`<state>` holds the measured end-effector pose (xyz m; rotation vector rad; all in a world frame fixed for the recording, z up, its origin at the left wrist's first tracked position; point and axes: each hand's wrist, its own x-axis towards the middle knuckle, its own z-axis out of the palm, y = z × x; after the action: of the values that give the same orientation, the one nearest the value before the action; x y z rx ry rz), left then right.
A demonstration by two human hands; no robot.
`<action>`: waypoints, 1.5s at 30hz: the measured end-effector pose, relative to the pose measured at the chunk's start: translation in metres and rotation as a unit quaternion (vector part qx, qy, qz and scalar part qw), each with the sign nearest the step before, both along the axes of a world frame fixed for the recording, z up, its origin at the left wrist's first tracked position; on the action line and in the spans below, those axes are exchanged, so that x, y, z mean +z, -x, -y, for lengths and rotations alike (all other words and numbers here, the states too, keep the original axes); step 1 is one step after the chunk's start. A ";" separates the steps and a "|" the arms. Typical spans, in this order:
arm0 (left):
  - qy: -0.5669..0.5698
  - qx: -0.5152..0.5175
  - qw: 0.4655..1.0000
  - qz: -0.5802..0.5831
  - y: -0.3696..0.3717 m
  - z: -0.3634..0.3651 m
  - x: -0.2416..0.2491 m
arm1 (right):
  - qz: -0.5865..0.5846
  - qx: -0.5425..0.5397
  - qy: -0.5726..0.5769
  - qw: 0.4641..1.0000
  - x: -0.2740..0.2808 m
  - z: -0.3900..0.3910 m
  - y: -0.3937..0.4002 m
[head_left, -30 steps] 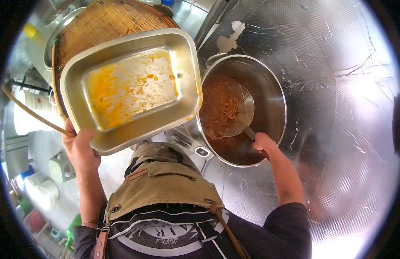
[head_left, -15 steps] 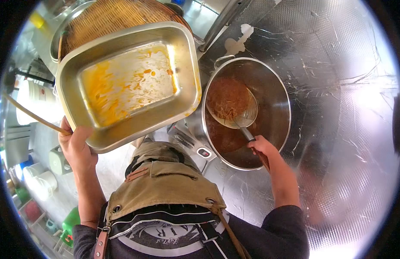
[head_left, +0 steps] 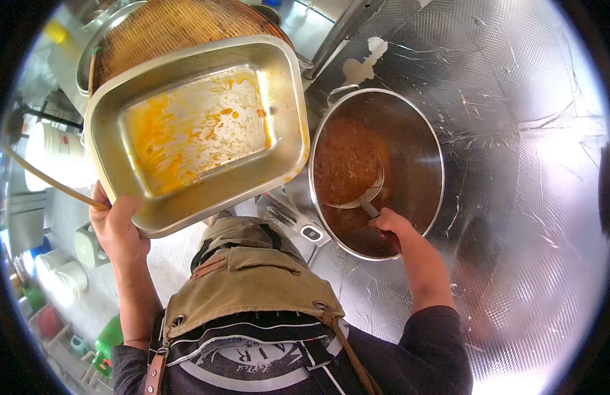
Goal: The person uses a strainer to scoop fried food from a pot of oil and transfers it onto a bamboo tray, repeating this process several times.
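Observation:
My left hand (head_left: 121,220) is closed around the near-left corner of a deep rectangular metal pan (head_left: 288,118). Orange-yellow oily residue streaks the pan's bottom. A thin tan rod (head_left: 51,179) runs from the left into the same hand. My right hand (head_left: 392,227) grips the dark handle of a skimmer (head_left: 369,196). Its round head is tilted and mostly sunk in reddish-brown liquid (head_left: 351,158), which hides part of it. The liquid sits in a tall stainless-steel pot (head_left: 431,141) right of the pan.
A woven bamboo tray (head_left: 186,23) lies behind the pan, over a round metal vessel. Quilted silver foil sheeting (head_left: 509,178) covers the surface around the pot. A small device with a display (head_left: 311,233) sits beside the pot. White buckets (head_left: 61,273) and a green container (head_left: 109,342) stand lower left.
The skimmer, earlier raised with brown shreds in its mesh, has dipped into the liquid. My right hand has shifted slightly left. The pan has barely moved.

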<state>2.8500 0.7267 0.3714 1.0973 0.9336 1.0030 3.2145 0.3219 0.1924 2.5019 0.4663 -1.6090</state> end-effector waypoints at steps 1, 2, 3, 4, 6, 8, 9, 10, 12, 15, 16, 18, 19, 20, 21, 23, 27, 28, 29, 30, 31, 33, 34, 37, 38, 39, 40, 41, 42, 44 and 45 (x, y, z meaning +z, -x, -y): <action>-0.004 0.008 1.000 -0.001 0.000 0.001 0.001 | 0.015 -0.012 -0.001 1.000 -0.012 -0.001 -0.005; -0.013 0.005 1.000 -0.014 0.003 0.000 -0.002 | 0.017 -0.041 -0.016 0.999 -0.026 0.002 -0.011; -0.021 0.000 0.999 -0.027 0.009 -0.004 -0.008 | 0.019 -0.071 -0.029 0.997 -0.036 0.008 -0.017; -0.026 -0.007 0.999 -0.040 0.014 -0.006 -0.012 | 0.021 -0.103 -0.041 0.994 -0.042 0.013 -0.020; -0.018 -0.016 0.999 -0.037 0.017 -0.007 -0.014 | 0.011 -0.143 -0.068 0.987 -0.013 0.002 -0.012; -0.014 -0.023 0.999 -0.031 0.016 -0.008 -0.014 | 0.008 -0.173 -0.084 0.981 0.003 0.004 -0.006; -0.014 -0.023 0.999 -0.028 0.014 -0.006 -0.011 | 0.009 -0.180 -0.087 0.980 0.008 0.013 -0.003; -0.014 -0.022 0.999 -0.024 0.012 -0.005 -0.008 | 0.009 -0.186 -0.089 0.979 0.013 0.019 0.000; -0.002 -0.020 1.000 0.001 0.004 -0.001 0.000 | 0.012 -0.172 -0.084 0.982 0.033 0.026 0.015; 0.003 -0.031 0.999 0.013 0.004 -0.004 -0.002 | 0.041 -0.117 -0.055 0.991 0.055 0.024 0.026; 0.002 -0.038 0.999 0.013 0.005 -0.005 -0.003 | 0.054 -0.093 -0.042 0.993 0.060 0.023 0.031; 0.005 -0.038 0.999 0.019 0.006 -0.006 -0.006 | 0.057 -0.049 0.019 0.997 0.065 0.011 0.032; 0.005 -0.037 0.999 0.022 0.006 -0.006 -0.006 | 0.057 -0.026 0.048 0.997 0.065 0.005 0.030; 0.005 -0.031 0.999 0.013 0.003 -0.005 -0.002 | 0.045 -0.016 0.063 0.997 0.060 0.003 0.025; 0.003 -0.024 1.000 0.003 -0.001 -0.003 0.004 | 0.033 -0.005 0.077 0.996 0.050 0.003 0.018; 0.000 -0.022 1.000 -0.012 -0.001 -0.003 0.006 | 0.025 0.015 0.077 0.997 0.028 0.008 0.008; 0.001 -0.012 1.000 -0.012 -0.001 -0.003 0.003 | 0.020 -0.005 0.014 1.000 -0.006 0.013 -0.006; 0.003 -0.002 1.000 -0.006 -0.003 -0.001 0.004 | 0.013 -0.024 -0.003 1.000 -0.004 0.006 -0.006; 0.004 -0.002 1.000 -0.006 -0.003 -0.001 0.004 | 0.020 -0.050 -0.012 0.998 -0.002 0.001 -0.005; 0.005 -0.004 1.000 -0.006 -0.003 -0.001 0.003 | 0.026 -0.078 -0.020 0.996 0.001 -0.004 -0.004; 0.007 -0.008 1.000 -0.005 -0.002 -0.001 0.003 | 0.034 -0.108 -0.029 0.993 0.005 -0.007 0.000; 0.010 -0.010 1.000 -0.002 -0.006 0.001 0.005 | 0.024 -0.143 -0.056 0.988 0.009 -0.001 0.004; 0.011 -0.010 1.000 0.001 -0.008 0.001 0.006 | 0.022 -0.160 -0.070 0.984 0.011 0.002 0.005; 0.010 -0.015 1.000 0.008 -0.006 -0.003 0.002 | 0.025 -0.167 -0.117 0.979 0.010 0.030 0.013; 0.012 -0.021 1.000 0.009 -0.006 -0.003 0.003 | 0.033 -0.172 -0.118 0.977 0.021 0.029 0.020; 0.015 -0.028 0.999 0.011 -0.007 -0.002 0.005 | 0.041 -0.178 -0.119 0.976 0.036 0.029 0.026; 0.018 -0.035 0.999 0.011 -0.008 -0.001 0.006 | 0.049 -0.184 -0.120 0.974 0.050 0.028 0.032; 0.018 -0.034 0.999 0.013 -0.009 -0.001 0.006 | 0.048 -0.183 -0.121 0.974 0.057 0.030 0.036; 0.018 -0.033 0.999 0.016 -0.010 0.000 0.005 | 0.049 -0.182 -0.123 0.974 0.064 0.032 0.039; 0.019 -0.030 0.999 0.018 -0.013 0.001 0.006 | 0.046 -0.167 -0.116 0.978 0.067 0.034 0.040; 0.020 -0.029 0.999 0.019 -0.016 0.003 0.008 | 0.042 -0.153 -0.109 0.981 0.065 0.034 0.038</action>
<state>2.8655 0.7235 0.3795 1.0628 0.8830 0.9503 3.1760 0.2880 0.2576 2.9143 0.2691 -1.6179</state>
